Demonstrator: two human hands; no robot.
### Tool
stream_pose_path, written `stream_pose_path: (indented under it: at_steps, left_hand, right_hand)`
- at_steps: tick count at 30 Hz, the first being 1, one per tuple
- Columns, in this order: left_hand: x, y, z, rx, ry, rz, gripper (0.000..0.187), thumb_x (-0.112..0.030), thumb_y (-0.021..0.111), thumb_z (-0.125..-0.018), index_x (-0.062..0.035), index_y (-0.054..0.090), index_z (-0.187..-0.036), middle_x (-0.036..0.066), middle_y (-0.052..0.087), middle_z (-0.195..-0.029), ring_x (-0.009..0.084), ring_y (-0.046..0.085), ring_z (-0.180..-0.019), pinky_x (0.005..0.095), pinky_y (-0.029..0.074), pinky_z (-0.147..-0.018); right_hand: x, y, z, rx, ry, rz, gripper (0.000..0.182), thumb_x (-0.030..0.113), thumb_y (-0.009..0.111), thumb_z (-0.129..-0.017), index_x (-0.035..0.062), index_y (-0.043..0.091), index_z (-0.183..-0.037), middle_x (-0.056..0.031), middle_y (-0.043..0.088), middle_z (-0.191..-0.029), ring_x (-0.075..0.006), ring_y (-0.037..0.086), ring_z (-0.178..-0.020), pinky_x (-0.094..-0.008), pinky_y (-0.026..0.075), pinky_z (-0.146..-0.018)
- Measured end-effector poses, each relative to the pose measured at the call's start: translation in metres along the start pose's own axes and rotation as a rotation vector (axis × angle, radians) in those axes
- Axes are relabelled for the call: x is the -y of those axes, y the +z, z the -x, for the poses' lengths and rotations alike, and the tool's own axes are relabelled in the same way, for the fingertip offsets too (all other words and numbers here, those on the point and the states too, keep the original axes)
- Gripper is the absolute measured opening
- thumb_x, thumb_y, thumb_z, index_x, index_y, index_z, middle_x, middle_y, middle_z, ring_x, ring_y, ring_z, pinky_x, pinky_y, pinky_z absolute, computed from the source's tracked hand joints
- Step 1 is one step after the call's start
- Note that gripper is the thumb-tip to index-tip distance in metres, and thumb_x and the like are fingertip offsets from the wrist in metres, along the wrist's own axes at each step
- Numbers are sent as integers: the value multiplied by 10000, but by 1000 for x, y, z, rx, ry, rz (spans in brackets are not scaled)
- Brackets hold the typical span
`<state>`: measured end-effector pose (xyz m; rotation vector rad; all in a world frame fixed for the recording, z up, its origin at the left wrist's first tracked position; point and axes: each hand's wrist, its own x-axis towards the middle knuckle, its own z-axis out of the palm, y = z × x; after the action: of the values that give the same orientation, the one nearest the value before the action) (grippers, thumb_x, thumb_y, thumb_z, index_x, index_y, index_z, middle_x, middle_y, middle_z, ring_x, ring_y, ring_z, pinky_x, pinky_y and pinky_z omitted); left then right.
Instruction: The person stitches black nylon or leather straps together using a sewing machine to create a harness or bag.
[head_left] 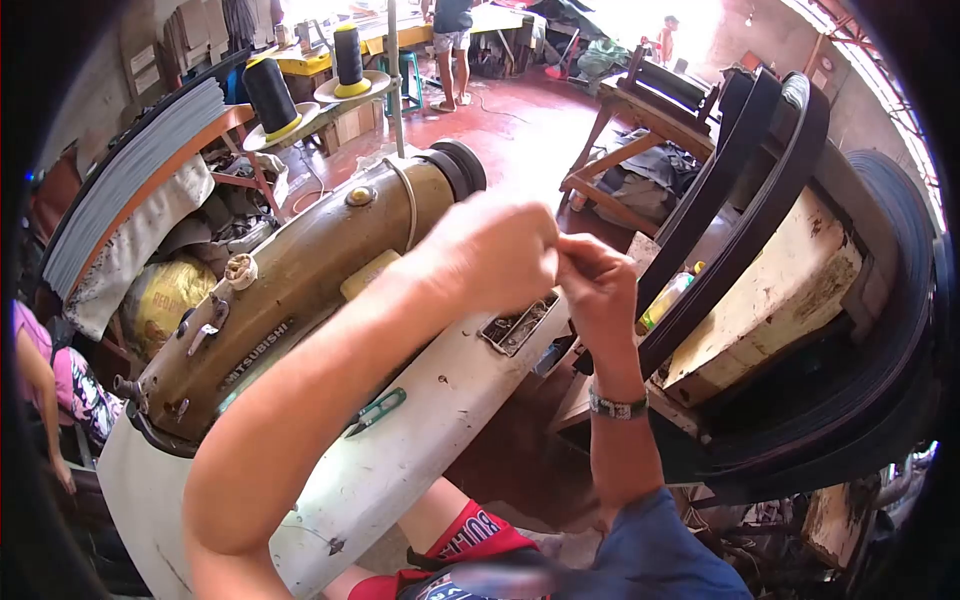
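My left hand (500,250) is raised over the right part of the white sewing table (440,400), its fingers curled closed and slightly blurred. My right hand (598,285), with a banded wristwatch (617,407) at the wrist, meets it with the fingers pinched together. Whatever lies between the fingertips is too small or hidden to make out. Below my left forearm, green-handled thread snips (380,412) lie on the table. A brown Mitsubishi sewing machine (300,285) stands behind that arm, which hides part of it. Under the hands is a recessed slot (515,325) in the tabletop.
Two dark thread cones (270,95) (348,62) sit on a stand behind the machine. Long dark strips (720,225) drape over a pale box (770,300) at right. A seated person (60,375) is at far left; another person (453,50) stands at the back.
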<state>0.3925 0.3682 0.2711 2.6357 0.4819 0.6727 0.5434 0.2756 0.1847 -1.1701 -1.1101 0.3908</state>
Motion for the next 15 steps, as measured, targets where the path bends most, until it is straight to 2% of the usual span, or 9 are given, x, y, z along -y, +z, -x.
stream_pose_path:
  at_steps: [1, 2, 3, 5, 7, 9, 10, 13, 15]
  left_hand:
    - [3, 13, 6, -42, 125, -53, 215, -162, 591, -853, 5, 714, -798, 216, 659, -706, 345, 667, -648, 430, 534, -684]
    - [-5, 1, 5, 208, -89, -14, 212, -155, 591, -850, 9, 717, -800, 205, 678, -724, 348, 679, -688, 422, 540, -707]
    - [2, 0, 3, 153, -153, 3, 214, -158, 594, -849, 9, 717, -800, 206, 680, -734, 351, 680, -703, 424, 538, -716]
    - [17, -2, -10, 43, -260, 38, 216, -165, 599, -848, 10, 718, -801, 208, 684, -753, 356, 683, -734, 428, 533, -732]
    - [8, -5, -11, 94, -128, 52, 217, -167, 604, -844, 10, 717, -795, 205, 663, -716, 324, 658, -667, 431, 521, -701]
    - [2, 5, -2, 129, 39, -25, 219, -169, 606, -841, 14, 719, -796, 204, 646, -687, 299, 636, -616, 430, 511, -675]
    - [4, 2, -2, 251, -72, 25, 209, -151, 603, -835, 23, 711, -791, 211, 630, -683, 300, 611, -607, 430, 504, -670]
    - [21, -3, -20, 53, -213, 100, 199, -139, 602, -835, 26, 706, -796, 228, 626, -706, 310, 619, -642, 430, 501, -687]
    - [9, -4, -15, 63, -85, 100, 203, -128, 598, -836, 39, 707, -798, 238, 614, -690, 299, 619, -631, 424, 501, -682]
  right_hand:
    - [-2, -4, 2, -26, 30, -70, 187, 27, 746, -920, -17, 771, -1100, -43, 750, -908, -68, 646, -744, -227, 528, -686]
    - [7, -5, 3, -44, 56, -140, 186, 32, 748, -920, -22, 770, -1096, -42, 750, -905, -67, 645, -749, -227, 529, -689]
    - [19, -3, 6, -56, 87, -210, 185, 36, 749, -920, -27, 768, -1093, -41, 749, -901, -65, 644, -754, -227, 529, -692]
    - [29, -2, 6, -10, 102, -11, 181, 28, 738, -929, -30, 768, -1097, -44, 750, -897, -60, 642, -759, -224, 529, -689]
    - [4, -3, 1, -4, 50, 94, 180, 20, 731, -933, -22, 770, -1103, -49, 754, -906, -58, 643, -762, -223, 535, -694]
    - [5, -2, -1, -55, 30, -120, 184, 2, 728, -928, -30, 767, -1105, -46, 752, -908, -71, 649, -757, -227, 542, -699]
    - [11, -4, 0, -52, 51, -162, 185, -3, 728, -927, -33, 766, -1105, -46, 751, -908, -71, 649, -760, -227, 544, -703]
    - [15, -1, 2, 56, 52, -63, 184, -11, 725, -928, -29, 766, -1107, -56, 754, -933, -64, 642, -752, -223, 530, -672]
    - [-1, 2, -4, -20, 42, -48, 187, -1, 728, -930, -18, 768, -1112, -52, 753, -937, -59, 641, -749, -222, 529, -665]
